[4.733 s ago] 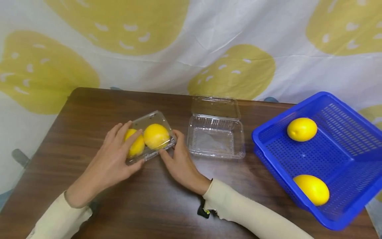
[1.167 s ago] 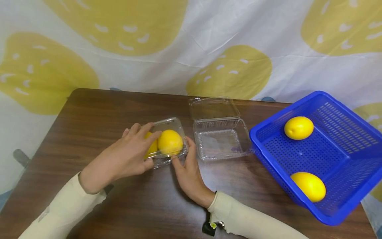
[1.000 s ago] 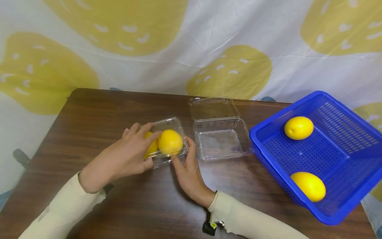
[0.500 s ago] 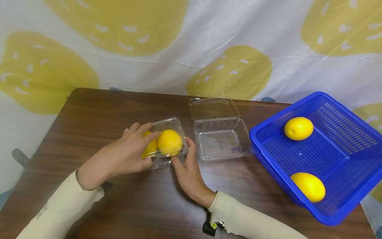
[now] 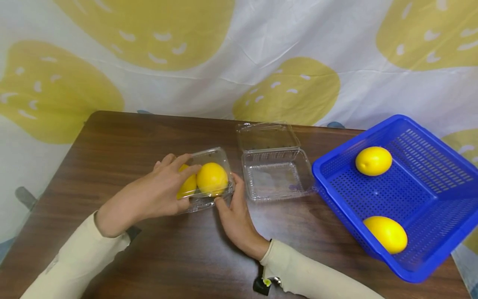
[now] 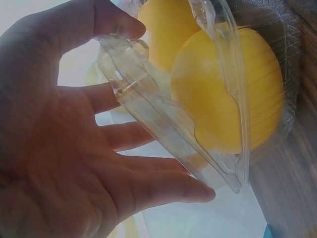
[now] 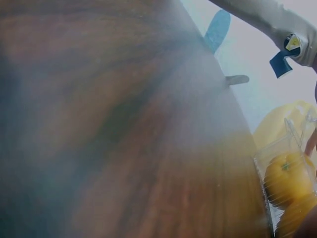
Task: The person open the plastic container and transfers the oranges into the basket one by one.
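Two yellow lemons, one (image 5: pixel 212 178) in plain sight and the other (image 5: pixel 188 187) partly behind fingers, sit in a clear plastic clamshell container (image 5: pixel 209 155) on the table. From the left, my left hand (image 5: pixel 157 189) grips the container's lid, thumb at its front edge and fingers over the top. In the left wrist view, the lid (image 6: pixel 163 126) is tilted between thumb and spread fingers, with a gap at its rim. My right hand (image 5: pixel 239 216) holds the container's right front corner, thumb at the front and fingers along the side. The right wrist view catches a lemon (image 7: pixel 285 181) at its edge.
An open clear clamshell (image 5: pixel 274 178) stands just right of the held one, its lid folded back. At the right, a blue plastic basket (image 5: pixel 341 203) holds two lemons, one farther back (image 5: pixel 374 160) and one nearer (image 5: pixel 386 234). A lemon-print cloth (image 5: pixel 179 87) hangs behind the table.
Over the last several seconds, both hands have moved the lemon-filled container right, closer to the open clamshell. During the last second, hands and container have barely moved.
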The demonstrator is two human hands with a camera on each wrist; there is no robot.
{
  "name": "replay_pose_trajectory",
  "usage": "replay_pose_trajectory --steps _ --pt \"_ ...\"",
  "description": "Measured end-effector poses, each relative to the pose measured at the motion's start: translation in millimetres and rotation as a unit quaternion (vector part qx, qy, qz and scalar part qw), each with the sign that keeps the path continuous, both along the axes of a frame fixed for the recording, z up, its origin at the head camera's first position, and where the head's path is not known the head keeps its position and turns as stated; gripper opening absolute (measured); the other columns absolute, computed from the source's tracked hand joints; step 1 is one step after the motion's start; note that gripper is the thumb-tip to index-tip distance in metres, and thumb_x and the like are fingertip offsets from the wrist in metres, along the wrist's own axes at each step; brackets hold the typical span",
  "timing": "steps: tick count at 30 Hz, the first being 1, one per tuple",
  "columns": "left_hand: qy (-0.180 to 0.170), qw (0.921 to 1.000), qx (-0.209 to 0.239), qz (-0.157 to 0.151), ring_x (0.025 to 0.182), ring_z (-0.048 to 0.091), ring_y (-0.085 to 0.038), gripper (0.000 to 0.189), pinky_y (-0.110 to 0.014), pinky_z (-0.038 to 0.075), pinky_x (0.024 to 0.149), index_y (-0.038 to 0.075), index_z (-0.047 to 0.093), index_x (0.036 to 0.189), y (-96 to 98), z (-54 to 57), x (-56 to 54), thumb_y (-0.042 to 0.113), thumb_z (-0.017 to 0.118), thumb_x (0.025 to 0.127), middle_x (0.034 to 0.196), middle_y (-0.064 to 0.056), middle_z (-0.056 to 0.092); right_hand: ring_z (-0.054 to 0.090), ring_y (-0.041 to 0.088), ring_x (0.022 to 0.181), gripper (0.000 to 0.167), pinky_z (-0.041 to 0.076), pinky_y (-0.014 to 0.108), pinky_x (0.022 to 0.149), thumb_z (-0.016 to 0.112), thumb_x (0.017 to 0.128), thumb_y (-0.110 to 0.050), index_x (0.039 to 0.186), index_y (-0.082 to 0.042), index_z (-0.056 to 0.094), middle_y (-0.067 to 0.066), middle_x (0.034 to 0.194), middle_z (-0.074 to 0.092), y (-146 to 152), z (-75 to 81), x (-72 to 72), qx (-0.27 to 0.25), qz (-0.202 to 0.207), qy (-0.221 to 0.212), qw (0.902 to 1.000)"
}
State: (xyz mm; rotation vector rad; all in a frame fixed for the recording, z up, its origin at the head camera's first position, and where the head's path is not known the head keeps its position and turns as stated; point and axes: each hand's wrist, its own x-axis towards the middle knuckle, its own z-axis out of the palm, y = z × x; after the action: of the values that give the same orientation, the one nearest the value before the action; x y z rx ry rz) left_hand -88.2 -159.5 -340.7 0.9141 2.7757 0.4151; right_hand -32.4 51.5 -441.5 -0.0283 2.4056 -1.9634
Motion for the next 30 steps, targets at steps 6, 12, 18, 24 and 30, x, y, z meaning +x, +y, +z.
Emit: replay_pose_trajectory --steps 6,12,18,24,30 --pt "-0.02 0.9991 0.037 0.004 0.14 0.053 -0.057 0.077 -0.079 0.047 0.112 -0.001 0.055 0.158 -7.1 7.8 -7.4 0.016 0.076 0.086 0.161 -0.031 0.049 0.033 0.03 0.162 0.067 0.022 0.059 0.136 0.06 0.101 -0.01 0.163 -0.01 0.035 0.015 0.172 0.041 1 -0.9 1.2 -0.006 -0.012 0.016 0.9998" --pt "-0.044 0.9969 0.062 0.022 0.148 0.049 -0.053 0.071 -0.073 0.046 0.118 0.003 0.052 0.162 -16.2 14.2 -14.5 0.022 0.07 0.096 0.168 -0.028 0.044 0.029 0.034 0.164 0.066 0.02 0.061 0.135 0.062 0.105 -0.017 0.164 -0.006 0.034 0.019 0.173 0.037 1 -2.6 0.6 -0.005 -0.011 0.013 0.9998" --pt "-0.035 0.9961 0.076 0.03 0.15 0.049 -0.051 0.066 -0.07 0.044 0.12 0.003 0.051 0.163 -18.0 13.2 -15.3 0.026 0.068 0.103 0.168 -0.027 0.046 0.031 0.033 0.163 0.07 0.021 0.065 0.134 0.065 0.107 -0.028 0.166 -0.01 0.033 0.015 0.173 0.038 3 -6.8 2.4 0.007 -0.01 0.015 0.9998" --pt "-0.015 0.9938 0.101 0.043 0.145 0.056 -0.046 0.064 -0.067 0.048 0.119 0.001 0.052 0.16 -24.8 15.1 -16.5 0.025 0.071 0.104 0.163 -0.024 0.054 0.029 0.029 0.164 0.071 0.02 0.061 0.135 0.066 0.107 -0.029 0.167 -0.011 0.033 0.013 0.175 0.037 4 -7.4 2.6 0.007 -0.01 0.012 0.9999" --pt "0.033 0.9879 0.13 0.078 0.129 0.068 -0.042 0.054 -0.065 0.054 0.113 0.002 0.057 0.157 -32.0 17.5 -16.4 0.018 0.068 0.107 0.155 -0.022 0.062 0.031 0.036 0.163 0.071 0.022 0.065 0.134 0.066 0.106 -0.025 0.166 -0.007 0.033 0.019 0.174 0.037 3 -3.2 2.8 0.011 -0.009 0.014 0.9998"
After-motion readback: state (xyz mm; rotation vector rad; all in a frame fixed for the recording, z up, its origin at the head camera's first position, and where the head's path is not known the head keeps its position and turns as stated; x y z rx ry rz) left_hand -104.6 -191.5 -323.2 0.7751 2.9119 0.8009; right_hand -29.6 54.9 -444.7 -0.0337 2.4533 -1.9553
